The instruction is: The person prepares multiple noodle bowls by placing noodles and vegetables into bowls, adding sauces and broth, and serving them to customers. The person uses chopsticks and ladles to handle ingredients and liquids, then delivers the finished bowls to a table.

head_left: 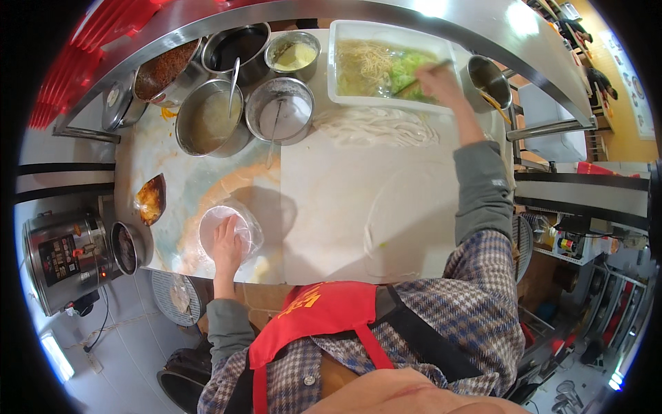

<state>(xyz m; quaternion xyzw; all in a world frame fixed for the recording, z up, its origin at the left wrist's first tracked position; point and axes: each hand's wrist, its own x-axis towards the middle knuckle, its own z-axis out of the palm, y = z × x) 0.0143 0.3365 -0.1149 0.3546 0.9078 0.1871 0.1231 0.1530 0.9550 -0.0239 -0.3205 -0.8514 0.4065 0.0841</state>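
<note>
My left hand [227,239] reaches over the near rim of a white bowl [206,230] covered with a clear plastic bag [252,241]. Its fingers lie inside the bowl; where the thumb grips is hard to make out. At the far right, my right hand [438,81] is closed around brown chopsticks [408,89], which dip into a white rectangular tub [332,69]. In the tub's liquid lie pale thin strands [373,63] and, beneath the chopsticks, chopped green leaves [407,67].
Thick white noodles [376,127] lie before the tub. Several metal pots stand back left, among them one with white powder [289,117] and one with cloudy liquid [207,124]. A metal pot [488,79] stands right of the tub. A metal shelf edge [276,15] arches overhead.
</note>
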